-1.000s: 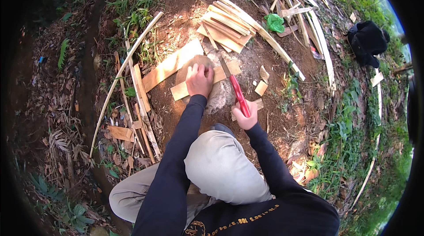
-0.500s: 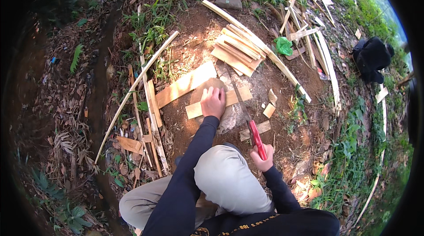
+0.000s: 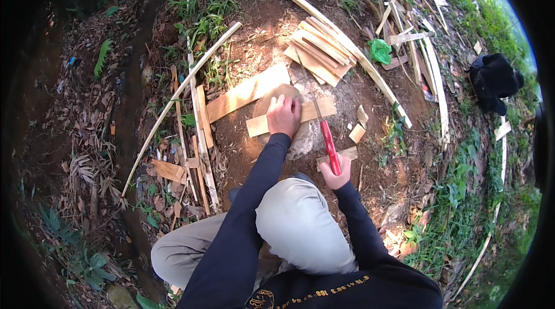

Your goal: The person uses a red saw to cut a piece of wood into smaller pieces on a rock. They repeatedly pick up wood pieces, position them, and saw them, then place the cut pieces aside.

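Observation:
A short, pale wooden board [image 3: 319, 110] lies across a rounded brown block [image 3: 270, 101], whose material I cannot make out. My left hand [image 3: 284, 115] presses down on the board, fingers bent over it. In my right hand [image 3: 336, 172] is a handsaw [image 3: 328, 142], its red handle gripped in closed fingers. The thin blade points away from me and crosses the board to the right of my left hand. How deep the teeth sit in the wood cannot be seen. Beneath the right hand, another small board piece [image 3: 348, 154] rests on the soil.
Beyond the block sits a stack of cut slats [image 3: 321, 49], beside a long strip [image 3: 370, 80]. A wider plank [image 3: 245, 94] lies left. Small offcuts [image 3: 357, 132], a green plastic bag [image 3: 380, 51], a wood pile [image 3: 407, 37] and a black bag [image 3: 494, 80] are to the right.
My right hand has pushed the saw forward, away from me, so the handle is nearer the board. My left hand stays on the board. The whole view has shifted slightly.

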`<state>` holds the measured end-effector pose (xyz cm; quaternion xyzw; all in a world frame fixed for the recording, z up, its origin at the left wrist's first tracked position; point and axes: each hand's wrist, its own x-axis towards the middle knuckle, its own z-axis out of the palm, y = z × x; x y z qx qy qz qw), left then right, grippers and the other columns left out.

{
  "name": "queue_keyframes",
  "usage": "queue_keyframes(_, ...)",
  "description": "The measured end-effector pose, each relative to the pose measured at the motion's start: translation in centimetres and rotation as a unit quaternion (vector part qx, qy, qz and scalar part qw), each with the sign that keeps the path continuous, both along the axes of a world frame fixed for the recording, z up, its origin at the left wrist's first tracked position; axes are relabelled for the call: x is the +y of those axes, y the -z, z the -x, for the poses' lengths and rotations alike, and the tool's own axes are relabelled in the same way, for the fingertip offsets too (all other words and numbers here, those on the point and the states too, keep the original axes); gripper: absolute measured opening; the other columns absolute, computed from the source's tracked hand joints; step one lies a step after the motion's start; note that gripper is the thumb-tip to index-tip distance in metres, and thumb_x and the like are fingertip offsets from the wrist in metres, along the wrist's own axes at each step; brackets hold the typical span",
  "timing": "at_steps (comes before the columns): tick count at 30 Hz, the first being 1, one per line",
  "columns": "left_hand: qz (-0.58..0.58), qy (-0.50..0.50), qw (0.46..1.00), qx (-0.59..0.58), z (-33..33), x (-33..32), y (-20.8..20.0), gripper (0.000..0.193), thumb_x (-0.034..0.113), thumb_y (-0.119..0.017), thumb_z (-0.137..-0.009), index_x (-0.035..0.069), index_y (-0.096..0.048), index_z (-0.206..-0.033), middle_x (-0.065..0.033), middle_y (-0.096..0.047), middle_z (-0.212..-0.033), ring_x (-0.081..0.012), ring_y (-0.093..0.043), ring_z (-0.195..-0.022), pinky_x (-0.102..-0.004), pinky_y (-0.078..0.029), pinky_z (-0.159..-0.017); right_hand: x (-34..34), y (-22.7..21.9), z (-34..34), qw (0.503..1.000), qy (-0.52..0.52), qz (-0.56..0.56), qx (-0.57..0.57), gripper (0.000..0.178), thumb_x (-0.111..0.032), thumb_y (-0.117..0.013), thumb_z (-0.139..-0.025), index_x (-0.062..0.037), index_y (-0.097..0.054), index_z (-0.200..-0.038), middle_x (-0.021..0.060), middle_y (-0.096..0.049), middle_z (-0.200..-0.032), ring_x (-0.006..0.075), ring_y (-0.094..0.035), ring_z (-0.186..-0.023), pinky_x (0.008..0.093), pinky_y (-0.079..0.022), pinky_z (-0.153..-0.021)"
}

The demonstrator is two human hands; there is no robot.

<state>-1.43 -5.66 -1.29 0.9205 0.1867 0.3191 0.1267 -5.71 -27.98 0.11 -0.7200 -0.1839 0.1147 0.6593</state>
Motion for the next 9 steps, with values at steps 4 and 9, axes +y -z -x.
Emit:
queue_keyframes(4,-0.017,0.000,1.000,-0.016,-1.0,-0.1,-1.3,0.027,0.023,-0.066,-0.091,0.007,-0.059,-0.072,-0.0127,-0.058,-0.080,-0.0343,-0.058,-0.078,-0.0444,-0.049,-0.069,-4.6,-3.5,2.0,0.994,-0.038,-0.076,-0.068,0.026,0.000,-0.063,-0.077,-0.0052,-0.045,-0.059,0.0021,-0.044,-0.053,0.0071,-0.045,-0.050,0.0280,-0.040,-0.051)
queue_keyframes(9,0.008,0.003,1.000,-0.021,-2.4,0.0,0.9,0.023,0.022,-0.066,-0.090,0.006,-0.059,-0.074,-0.0130,-0.058,-0.081,-0.0337,-0.058,-0.081,-0.0440,-0.050,-0.071,-0.9,5.5,-3.6,1.000,0.000,0.025,0.018,0.021,-0.005,-0.068,-0.081,-0.0021,-0.052,-0.068,0.0034,-0.048,-0.054,0.0132,-0.047,-0.050,0.0332,-0.037,-0.050)
